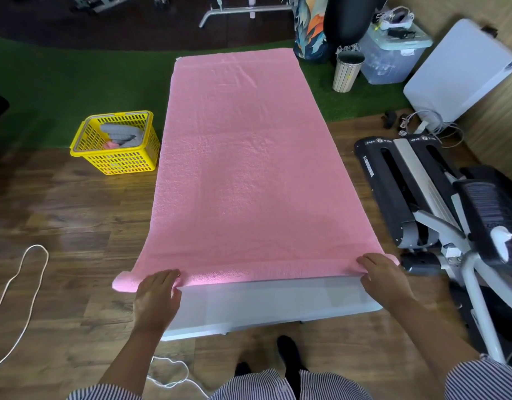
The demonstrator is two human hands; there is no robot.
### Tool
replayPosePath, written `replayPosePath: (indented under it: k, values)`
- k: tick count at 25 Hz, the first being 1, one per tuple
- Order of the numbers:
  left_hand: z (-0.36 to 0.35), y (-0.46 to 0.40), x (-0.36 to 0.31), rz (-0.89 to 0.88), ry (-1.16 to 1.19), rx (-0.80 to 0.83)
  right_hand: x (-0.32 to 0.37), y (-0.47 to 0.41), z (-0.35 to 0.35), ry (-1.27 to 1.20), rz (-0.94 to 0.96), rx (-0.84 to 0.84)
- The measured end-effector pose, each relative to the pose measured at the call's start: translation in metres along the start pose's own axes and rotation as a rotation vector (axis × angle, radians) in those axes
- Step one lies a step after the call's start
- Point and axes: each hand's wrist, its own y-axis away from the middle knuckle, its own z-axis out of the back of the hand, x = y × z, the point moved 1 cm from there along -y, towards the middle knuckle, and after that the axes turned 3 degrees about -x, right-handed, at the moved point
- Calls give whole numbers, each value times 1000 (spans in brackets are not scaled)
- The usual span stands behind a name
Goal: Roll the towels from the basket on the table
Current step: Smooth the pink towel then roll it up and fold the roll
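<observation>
**Both hands on the near edge of the pink towel**

Your large pink terry towel [243, 157] lies spread flat along the long white rectangular table [272, 304], covering nearly all of it; only a bare strip of tabletop shows at your end. The towel's near edge is turned up into a thin first roll that runs across the table and pokes out past its left side.

Your left hand [158, 295] rests on that roll close to the table's left side, fingers curled over the fabric. Your right hand [383, 280] holds the roll at the table's right side; its fingertips seem tucked under the fold, though the cloth hides them.

The yellow perforated plastic basket [116, 142] sits on the wooden floor to the left of the table, apart from it, with grey folded towels [122, 135] and a bit of pink cloth inside.
</observation>
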Motion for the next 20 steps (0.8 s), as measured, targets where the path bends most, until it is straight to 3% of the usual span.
replayPosePath:
  k: [5,12,20]
  values:
    - [3,3,7,-12,-47,39,-7,-4,-1,18,-9,71]
    - [-7,-2,-10,-80,-46,-11,15,-9,1,-16,52,-134]
    - [-13,-2,-8,-53,-98,89,11,-10,-6,-71,10,0]
